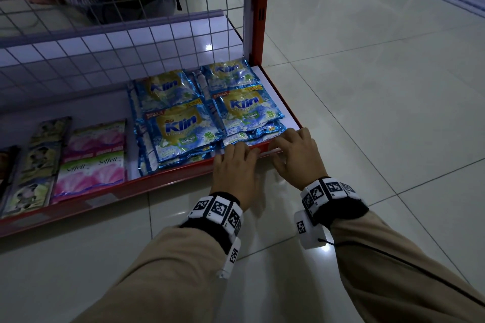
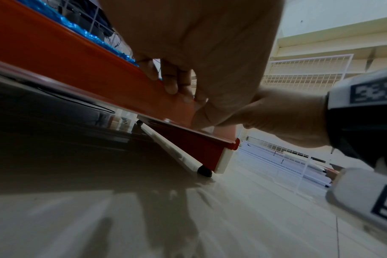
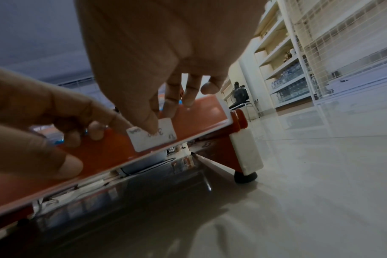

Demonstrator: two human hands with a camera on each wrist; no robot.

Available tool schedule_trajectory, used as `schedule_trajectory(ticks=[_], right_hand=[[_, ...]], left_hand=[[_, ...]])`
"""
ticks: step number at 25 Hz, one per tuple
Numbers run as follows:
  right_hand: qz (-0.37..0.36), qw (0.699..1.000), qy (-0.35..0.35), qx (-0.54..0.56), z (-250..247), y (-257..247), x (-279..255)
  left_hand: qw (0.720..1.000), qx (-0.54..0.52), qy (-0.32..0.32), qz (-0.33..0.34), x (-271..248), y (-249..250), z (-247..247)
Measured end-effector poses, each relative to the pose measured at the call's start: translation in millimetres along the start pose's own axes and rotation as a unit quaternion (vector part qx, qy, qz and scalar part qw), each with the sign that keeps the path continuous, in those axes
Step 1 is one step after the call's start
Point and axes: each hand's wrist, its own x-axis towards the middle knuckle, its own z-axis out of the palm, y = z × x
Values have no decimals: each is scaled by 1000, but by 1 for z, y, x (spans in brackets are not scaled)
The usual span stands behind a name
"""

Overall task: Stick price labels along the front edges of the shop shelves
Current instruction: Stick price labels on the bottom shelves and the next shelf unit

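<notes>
label (image 3: 151,137) lies long-axis along the red shelf edge (image 3: 199,115), under the right hand (image 1: 295,151) thumb pressing it flat; left hand (image 1: 233,165) fingertips rest on the edge just beside, holding nothing.

price label (image 3: 154,137): white, handwritten, slightly tilted | flat against red shelf edge (image 3: 113,153)

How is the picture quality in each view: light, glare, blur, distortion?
Head view: dim, with glare on the floor tiles and lines bent by the wide lens. Left wrist view: the left hand is close and soft. Right wrist view: the writing on the label is blurred.
</notes>
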Motion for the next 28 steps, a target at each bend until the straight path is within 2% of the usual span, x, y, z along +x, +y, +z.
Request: schedule_trajectory(ticks=[2, 4, 6, 9, 10, 13, 15, 17, 19, 21, 23, 25, 28], right_hand=[[5, 994, 48, 94, -4, 2, 3], [46, 974, 80, 206, -8, 4, 4], [112, 931, 90, 336, -9, 1, 6], [205, 833, 61, 511, -6, -10, 5], [219, 810, 44, 543, -4, -14, 3], [221, 786, -5, 577, 2, -22, -1], [226, 792, -21, 567, 3, -25, -3], [196, 819, -14, 539, 1, -27, -5], [122, 863, 3, 491, -8, -28, -6], [32, 919, 10, 393, -17, -26, -2], [-19, 957, -8, 291, -22, -23, 7], [-14, 965, -21, 260, -24, -21, 14], [53, 943, 29, 326, -21, -17, 15]], left_hand=[[1000, -28, 6, 0, 2, -3, -4], [997, -70, 12, -8, 4, -6, -8], [994, -111, 16, -17, 5, -8, -10], [985, -166, 19, -44, 4, -8, -11], [982, -179, 20, -50, 5, -8, -13], [983, -176, 16, -50, 8, -8, -16], [987, -153, 16, -51, 8, -8, -17], [988, -141, 17, -53, 8, -9, -18], [991, -124, 12, -43, 8, -10, -19], [997, -79, -1, -22, 11, -11, -21], [999, -28, -17, -5, 12, -9, -22], [1000, 8, -19, 7, 9, -9, -22], [999, 38, -14, -5, -1, -19, -25]])
